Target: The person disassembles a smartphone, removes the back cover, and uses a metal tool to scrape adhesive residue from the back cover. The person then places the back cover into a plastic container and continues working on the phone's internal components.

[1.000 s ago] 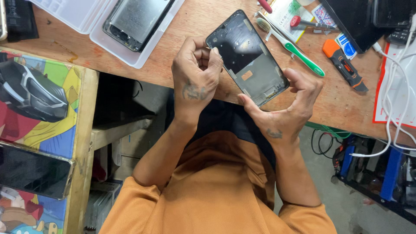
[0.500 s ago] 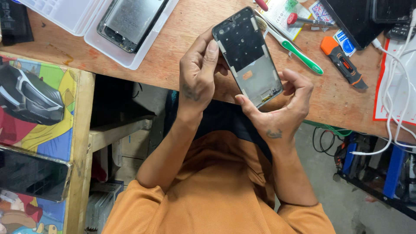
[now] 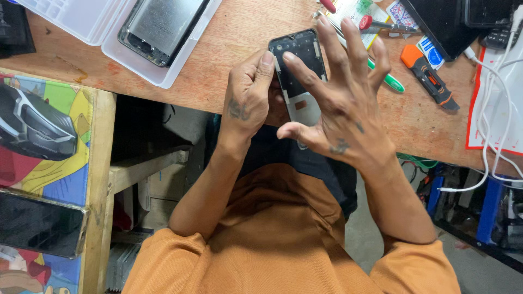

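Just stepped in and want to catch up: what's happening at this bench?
A person in an orange shirt holds an opened phone frame over a wooden bench. The left hand grips its edge; the right hand spreads its fingers across it. Another stripped phone lies in a white tray, and an orange utility knife rests nearby.
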